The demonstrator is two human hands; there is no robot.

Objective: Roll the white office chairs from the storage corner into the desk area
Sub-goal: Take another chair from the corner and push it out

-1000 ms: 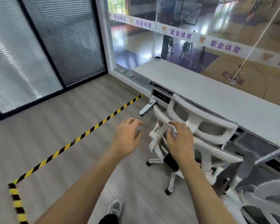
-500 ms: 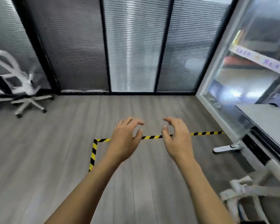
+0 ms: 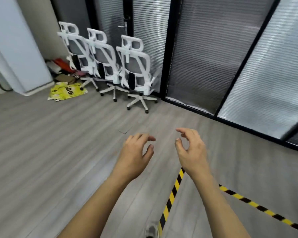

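Observation:
Three white office chairs with grey mesh backs stand side by side in the far corner: the nearest chair on the right, a middle chair and a far chair on the left, all with their backs toward me. My left hand and my right hand hover over the floor well short of the chairs. Both hold nothing and their fingers hang loosely curled.
Yellow flattened packaging and a heap of clutter lie on the floor left of the chairs, beside a pale panel. Glass partitions with blinds line the back. Black-and-yellow floor tape runs under my right arm.
My view has swung left, away from the desk and the chair there, round to the storage corner. Both hands stay held out in front with nothing in them.

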